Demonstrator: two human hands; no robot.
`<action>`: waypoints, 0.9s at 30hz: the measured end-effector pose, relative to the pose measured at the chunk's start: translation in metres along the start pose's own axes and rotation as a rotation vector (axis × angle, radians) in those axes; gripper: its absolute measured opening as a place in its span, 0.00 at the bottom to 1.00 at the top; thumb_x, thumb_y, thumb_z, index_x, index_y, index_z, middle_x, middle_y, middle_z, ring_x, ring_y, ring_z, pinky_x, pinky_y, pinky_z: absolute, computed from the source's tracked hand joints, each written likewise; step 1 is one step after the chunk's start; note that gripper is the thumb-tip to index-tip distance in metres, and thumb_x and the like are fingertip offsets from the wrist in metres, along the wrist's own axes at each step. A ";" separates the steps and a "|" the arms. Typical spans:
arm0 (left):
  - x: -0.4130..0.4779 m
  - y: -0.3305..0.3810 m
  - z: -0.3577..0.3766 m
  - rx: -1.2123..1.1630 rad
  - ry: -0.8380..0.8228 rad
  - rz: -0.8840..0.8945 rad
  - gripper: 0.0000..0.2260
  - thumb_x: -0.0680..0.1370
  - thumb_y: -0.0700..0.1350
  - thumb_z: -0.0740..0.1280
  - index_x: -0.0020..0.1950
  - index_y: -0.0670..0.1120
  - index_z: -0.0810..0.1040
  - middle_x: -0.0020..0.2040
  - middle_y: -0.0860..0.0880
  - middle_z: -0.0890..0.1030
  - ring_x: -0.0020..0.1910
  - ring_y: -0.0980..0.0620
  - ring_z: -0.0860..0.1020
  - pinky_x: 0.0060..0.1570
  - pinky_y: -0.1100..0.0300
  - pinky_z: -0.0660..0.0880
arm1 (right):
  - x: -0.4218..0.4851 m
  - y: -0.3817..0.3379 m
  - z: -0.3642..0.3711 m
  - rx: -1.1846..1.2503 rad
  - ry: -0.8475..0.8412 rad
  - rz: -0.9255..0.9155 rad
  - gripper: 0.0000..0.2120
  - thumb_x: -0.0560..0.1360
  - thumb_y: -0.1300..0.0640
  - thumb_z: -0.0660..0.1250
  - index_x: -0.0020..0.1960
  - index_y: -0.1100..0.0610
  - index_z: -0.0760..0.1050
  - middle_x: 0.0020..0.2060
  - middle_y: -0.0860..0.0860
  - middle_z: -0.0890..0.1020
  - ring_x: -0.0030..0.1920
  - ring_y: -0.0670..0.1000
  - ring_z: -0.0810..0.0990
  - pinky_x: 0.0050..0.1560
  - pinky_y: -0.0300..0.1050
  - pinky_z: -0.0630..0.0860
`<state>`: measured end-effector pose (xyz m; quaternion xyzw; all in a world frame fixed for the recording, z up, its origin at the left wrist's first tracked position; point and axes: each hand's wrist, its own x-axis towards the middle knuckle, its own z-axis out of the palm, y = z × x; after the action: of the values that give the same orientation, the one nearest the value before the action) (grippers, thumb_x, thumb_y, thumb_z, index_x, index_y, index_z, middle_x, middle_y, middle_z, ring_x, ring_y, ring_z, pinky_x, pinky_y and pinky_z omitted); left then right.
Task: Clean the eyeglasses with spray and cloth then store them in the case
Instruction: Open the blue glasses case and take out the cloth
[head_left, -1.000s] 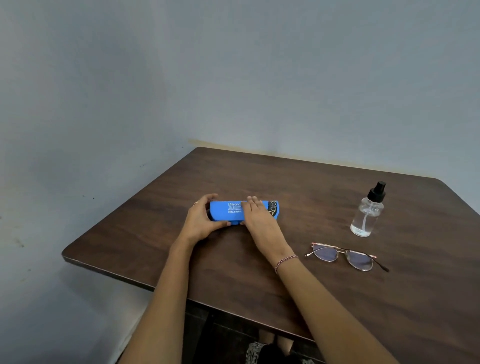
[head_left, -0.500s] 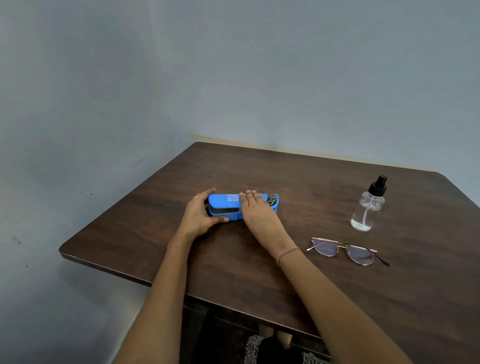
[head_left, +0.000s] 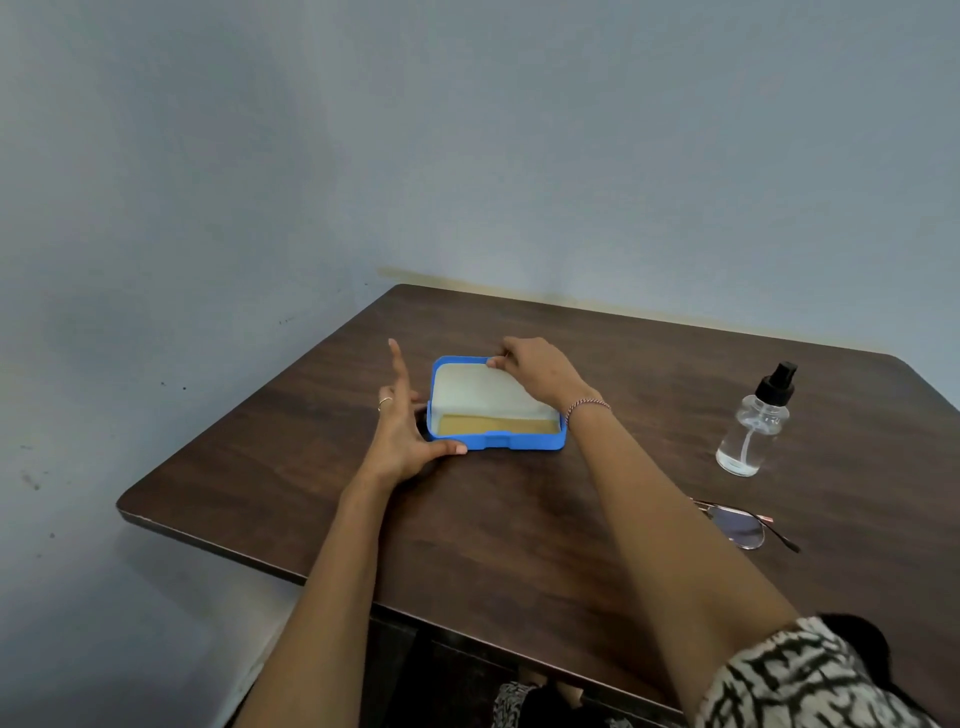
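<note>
Spanning the view, the dark worktop (head_left: 519, 530) carries the blue case (head_left: 519, 440), open near its middle. The right hand (head_left: 540, 371) pinches the far edge of its raised, pale-lined lid. The left hand (head_left: 400, 441), fingers spread straight, presses its thumb on the front corner. Well right stands the spray bottle (head_left: 753, 426); nearer lie the eyeglasses (head_left: 740, 527).

Matt blue plastic case (head_left: 524, 441); dark wood-grain table (head_left: 519, 530); clear glossy bottle (head_left: 750, 431).
</note>
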<state>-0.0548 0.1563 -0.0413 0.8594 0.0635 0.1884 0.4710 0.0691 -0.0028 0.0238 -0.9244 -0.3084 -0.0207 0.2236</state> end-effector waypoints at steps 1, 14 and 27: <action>0.000 0.000 0.000 0.000 0.002 0.002 0.65 0.60 0.44 0.82 0.71 0.63 0.28 0.59 0.46 0.63 0.50 0.61 0.73 0.60 0.61 0.67 | -0.001 0.001 0.001 0.030 0.015 0.014 0.14 0.79 0.48 0.60 0.43 0.58 0.70 0.34 0.50 0.76 0.34 0.50 0.72 0.37 0.44 0.66; -0.012 0.006 -0.002 -0.022 0.001 -0.002 0.63 0.63 0.48 0.80 0.71 0.62 0.28 0.71 0.43 0.58 0.72 0.49 0.63 0.69 0.53 0.60 | -0.055 0.001 0.007 -0.078 0.345 -0.151 0.15 0.75 0.49 0.66 0.59 0.54 0.74 0.57 0.49 0.76 0.61 0.51 0.69 0.57 0.45 0.65; -0.010 0.047 0.028 0.851 0.103 0.213 0.06 0.74 0.32 0.63 0.46 0.41 0.76 0.46 0.45 0.76 0.47 0.46 0.76 0.38 0.56 0.70 | -0.085 0.013 0.007 -0.379 0.363 0.247 0.13 0.77 0.50 0.63 0.51 0.58 0.81 0.48 0.53 0.77 0.53 0.54 0.71 0.44 0.46 0.67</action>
<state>-0.0571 0.1056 -0.0180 0.9681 0.0700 0.2357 0.0492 0.0073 -0.0569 -0.0028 -0.9613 -0.1392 -0.2160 0.0992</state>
